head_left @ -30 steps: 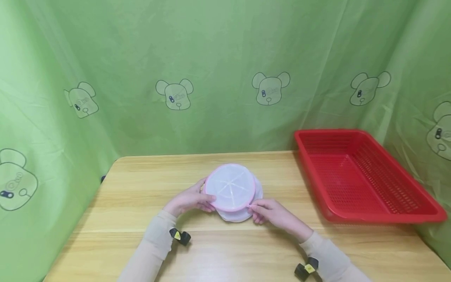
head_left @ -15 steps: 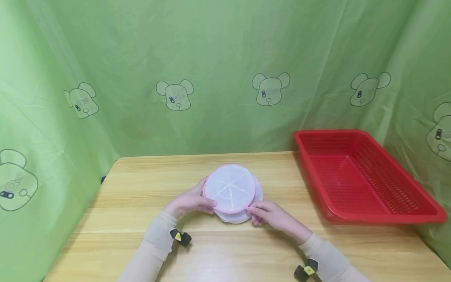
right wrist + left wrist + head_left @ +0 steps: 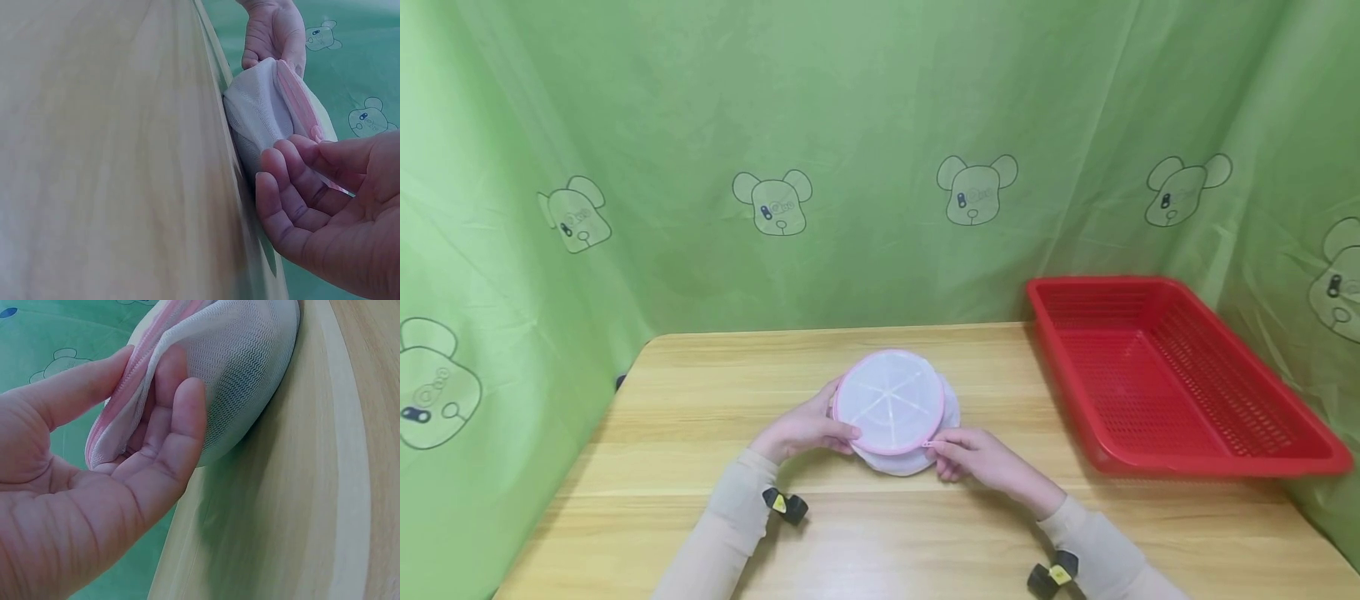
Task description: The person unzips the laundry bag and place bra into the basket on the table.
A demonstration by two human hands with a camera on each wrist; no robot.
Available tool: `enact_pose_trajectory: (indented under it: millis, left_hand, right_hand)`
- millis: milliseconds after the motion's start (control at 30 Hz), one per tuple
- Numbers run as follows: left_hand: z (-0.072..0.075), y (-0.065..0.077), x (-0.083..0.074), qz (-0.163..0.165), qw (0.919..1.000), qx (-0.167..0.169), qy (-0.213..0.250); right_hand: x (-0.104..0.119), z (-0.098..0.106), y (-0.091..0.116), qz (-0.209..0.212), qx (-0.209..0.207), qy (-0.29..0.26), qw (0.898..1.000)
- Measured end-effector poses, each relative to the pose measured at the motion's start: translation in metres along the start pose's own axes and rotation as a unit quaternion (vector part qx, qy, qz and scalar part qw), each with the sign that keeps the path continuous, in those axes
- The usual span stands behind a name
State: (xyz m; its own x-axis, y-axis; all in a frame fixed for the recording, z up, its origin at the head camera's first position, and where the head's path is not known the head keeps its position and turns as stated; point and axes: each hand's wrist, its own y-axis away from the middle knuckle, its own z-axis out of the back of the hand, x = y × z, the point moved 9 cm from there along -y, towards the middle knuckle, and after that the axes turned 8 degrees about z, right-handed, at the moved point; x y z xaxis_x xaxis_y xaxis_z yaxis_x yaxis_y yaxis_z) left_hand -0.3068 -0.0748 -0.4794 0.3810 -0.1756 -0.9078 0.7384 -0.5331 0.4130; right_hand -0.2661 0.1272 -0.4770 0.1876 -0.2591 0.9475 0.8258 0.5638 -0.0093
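A round white mesh laundry bag (image 3: pixel 891 400) with a pink zipper round its top edge rests on the wooden table. Six pale strips radiate from the middle of its lid. On its left side my left hand (image 3: pixel 808 429) pinches the pink zipper edge (image 3: pixel 139 370), thumb on top and fingers curled below against the mesh. My right hand (image 3: pixel 973 454) is at the near right of the rim. Its thumb and index finger pinch the small pink zipper pull (image 3: pixel 317 132), while the other fingers curl beside the bag's wall. The bag's inside is hidden.
A large red plastic basket (image 3: pixel 1101 454) with slotted walls stands on the right of the table (image 3: pixel 715 367). Green curtains (image 3: pixel 880 100) printed with bear heads hang behind and at both sides. Each sleeve carries a black wrist device.
My right hand has drawn the zipper pull slightly left and toward me along the rim. The lid's near edge has shifted a little nearer. My left hand has kept its grip.
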Motion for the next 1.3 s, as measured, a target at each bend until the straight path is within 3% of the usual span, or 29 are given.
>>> enact_pose_trajectory:
  millis: [1300]
  left_hand:
    - [-0.001, 0.002, 0.0, 0.014, 0.9999, 0.001, -0.009]
  right_hand:
    - [0.003, 0.015, 0.001, -0.008, -0.02, 0.008, 1.0]
